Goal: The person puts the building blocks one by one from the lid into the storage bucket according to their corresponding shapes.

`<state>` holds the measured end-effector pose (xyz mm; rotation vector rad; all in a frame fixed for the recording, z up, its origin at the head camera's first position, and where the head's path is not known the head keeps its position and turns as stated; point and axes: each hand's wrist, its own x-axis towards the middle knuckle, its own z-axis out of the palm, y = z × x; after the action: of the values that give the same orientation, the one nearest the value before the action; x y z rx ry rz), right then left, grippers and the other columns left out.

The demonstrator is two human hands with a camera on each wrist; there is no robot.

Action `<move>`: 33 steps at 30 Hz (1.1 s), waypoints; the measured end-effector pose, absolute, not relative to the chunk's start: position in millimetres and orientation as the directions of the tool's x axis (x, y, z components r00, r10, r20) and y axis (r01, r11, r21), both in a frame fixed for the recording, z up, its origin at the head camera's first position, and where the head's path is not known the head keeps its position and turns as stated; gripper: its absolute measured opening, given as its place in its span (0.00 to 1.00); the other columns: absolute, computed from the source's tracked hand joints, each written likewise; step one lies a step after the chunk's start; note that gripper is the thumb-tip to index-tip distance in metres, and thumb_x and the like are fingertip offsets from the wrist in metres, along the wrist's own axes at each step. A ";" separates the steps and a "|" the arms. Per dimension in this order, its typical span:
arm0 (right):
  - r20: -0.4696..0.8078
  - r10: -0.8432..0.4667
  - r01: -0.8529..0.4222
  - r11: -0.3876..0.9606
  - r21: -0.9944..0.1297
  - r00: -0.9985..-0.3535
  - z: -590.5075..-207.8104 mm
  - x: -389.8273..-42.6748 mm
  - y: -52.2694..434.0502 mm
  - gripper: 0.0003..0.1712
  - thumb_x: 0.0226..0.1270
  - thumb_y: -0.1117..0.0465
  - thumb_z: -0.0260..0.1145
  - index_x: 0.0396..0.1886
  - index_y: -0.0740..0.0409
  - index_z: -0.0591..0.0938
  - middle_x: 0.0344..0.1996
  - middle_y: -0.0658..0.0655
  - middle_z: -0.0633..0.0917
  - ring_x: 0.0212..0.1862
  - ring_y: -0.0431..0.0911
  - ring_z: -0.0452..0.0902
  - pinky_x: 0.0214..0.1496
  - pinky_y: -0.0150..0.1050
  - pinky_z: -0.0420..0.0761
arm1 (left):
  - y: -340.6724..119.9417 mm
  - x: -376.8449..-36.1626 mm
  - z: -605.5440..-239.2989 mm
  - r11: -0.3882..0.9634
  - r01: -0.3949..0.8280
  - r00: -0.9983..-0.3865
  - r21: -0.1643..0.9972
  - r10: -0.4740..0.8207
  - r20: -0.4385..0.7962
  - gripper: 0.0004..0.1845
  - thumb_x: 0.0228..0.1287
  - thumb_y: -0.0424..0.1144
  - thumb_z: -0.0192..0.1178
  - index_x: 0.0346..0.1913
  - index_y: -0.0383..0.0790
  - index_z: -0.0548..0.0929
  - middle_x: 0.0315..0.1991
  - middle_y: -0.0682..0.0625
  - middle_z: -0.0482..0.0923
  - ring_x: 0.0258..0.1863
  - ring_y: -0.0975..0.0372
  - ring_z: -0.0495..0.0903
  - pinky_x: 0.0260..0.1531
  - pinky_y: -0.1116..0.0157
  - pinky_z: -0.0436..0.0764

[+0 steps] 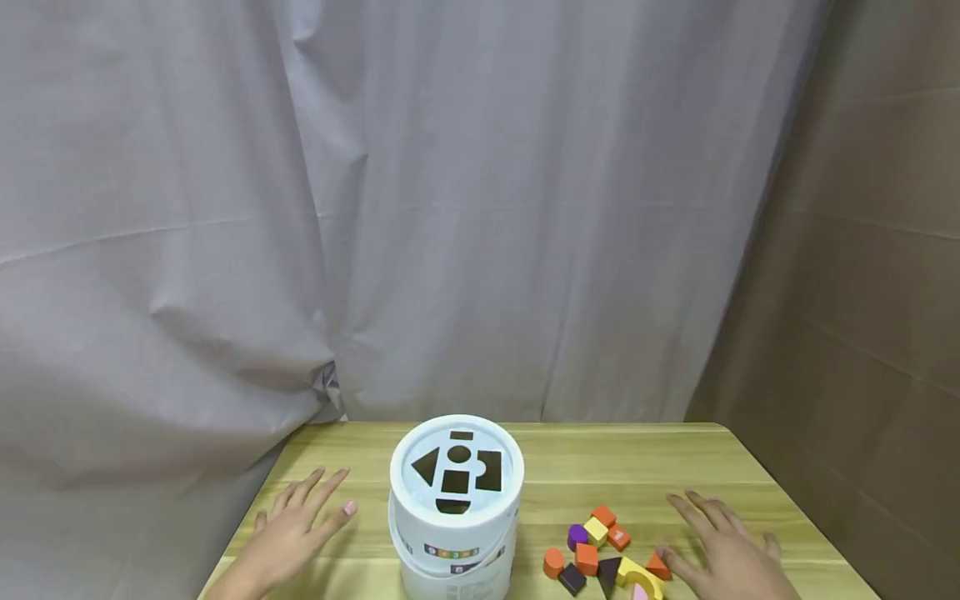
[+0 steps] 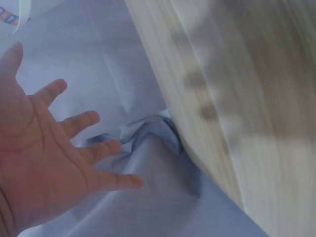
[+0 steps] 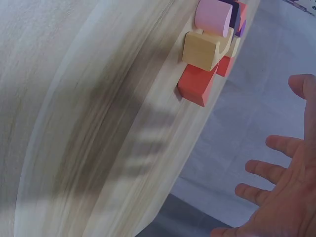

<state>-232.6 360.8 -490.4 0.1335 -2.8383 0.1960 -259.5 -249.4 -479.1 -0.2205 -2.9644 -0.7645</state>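
A white shape-sorter bucket (image 1: 455,508) stands on the wooden table (image 1: 630,454), its lid cut with several shaped holes. My left hand (image 1: 296,525) lies flat on the table left of the bucket, fingers spread, holding nothing; in the left wrist view the left hand (image 2: 44,158) shows an open palm. My right hand (image 1: 723,546) rests flat on the table at the right, fingers straight, just right of a cluster of coloured wooden blocks (image 1: 603,554). In the right wrist view the right hand (image 3: 281,192) is open, with a red block (image 3: 197,84), a yellow block (image 3: 205,49) and a pink block (image 3: 213,17) nearby.
A grey cloth curtain (image 1: 375,208) hangs behind the table and drapes over its left edge. A brown wall (image 1: 862,250) stands at the right. The table's right edge runs close to my right hand.
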 end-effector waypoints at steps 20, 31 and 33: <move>0.313 -0.097 -0.132 0.987 -0.095 -0.945 -511.6 -241.5 366.3 0.47 0.69 0.27 0.72 0.77 0.50 0.79 0.72 0.64 0.82 0.67 0.71 0.81 0.51 0.95 0.69 | -218.3 -266.7 -457.4 0.488 0.396 -0.904 0.778 0.355 0.237 0.35 0.89 0.48 0.53 0.90 0.67 0.54 0.92 0.42 0.50 0.88 0.31 0.48 0.74 0.17 0.56; 0.178 -0.074 -0.095 0.989 -0.116 -0.981 -517.4 -247.8 370.9 0.51 0.70 0.21 0.67 0.80 0.51 0.78 0.72 0.64 0.82 0.67 0.72 0.79 0.49 0.92 0.72 | -198.6 -268.7 -443.0 0.408 0.475 -0.856 0.779 0.418 0.303 0.38 0.89 0.44 0.52 0.90 0.71 0.50 0.92 0.43 0.49 0.88 0.31 0.47 0.73 0.16 0.54; 0.128 -0.071 -0.087 0.989 -0.123 -0.989 -519.6 -249.2 372.2 0.52 0.70 0.21 0.66 0.80 0.51 0.77 0.73 0.64 0.81 0.67 0.72 0.79 0.49 0.92 0.72 | -195.3 -270.8 -442.5 0.395 0.488 -0.847 0.778 0.430 0.313 0.39 0.89 0.43 0.53 0.91 0.69 0.49 0.92 0.43 0.47 0.89 0.32 0.46 0.73 0.16 0.53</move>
<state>-249.2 372.2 -519.6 0.1196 -3.0092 0.1936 -270.8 -195.3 -442.5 -0.8471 -2.5722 -1.4671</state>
